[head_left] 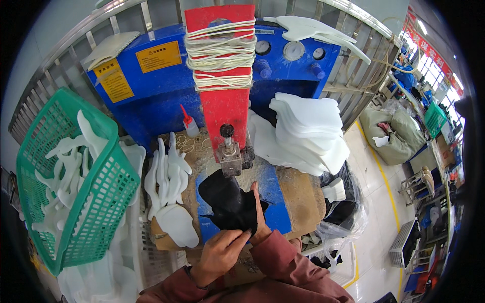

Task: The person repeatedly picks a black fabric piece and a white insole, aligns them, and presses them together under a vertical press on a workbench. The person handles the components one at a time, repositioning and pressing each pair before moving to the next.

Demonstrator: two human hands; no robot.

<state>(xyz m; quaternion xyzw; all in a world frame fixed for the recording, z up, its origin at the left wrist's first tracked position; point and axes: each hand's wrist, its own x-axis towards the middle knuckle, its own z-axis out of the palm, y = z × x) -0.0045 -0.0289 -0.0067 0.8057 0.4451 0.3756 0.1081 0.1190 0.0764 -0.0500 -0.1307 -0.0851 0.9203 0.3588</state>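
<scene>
A soft black piece [230,202], shaped like a shoe upper, is between my hands over a blue board [280,194] on the worktable. My left hand [220,255] pinches its lower edge with fingers closed. At its right side my right hand [260,214] grips it, thumb pointing up and the fingers mostly hidden behind. Just above the piece's upper edge is the metal head [231,159] of a machine, fixed to a red arm [222,108] wound with white cord [222,50]. I cannot tell whether the piece touches the head.
White foam-like shapes lie in a green basket [108,202], in a row [169,174] left of the board and in a stack [308,126] at right. A red-tipped bottle [189,123] stands near the blue machine body [151,83]. A clear plastic bag [356,212] hangs at right.
</scene>
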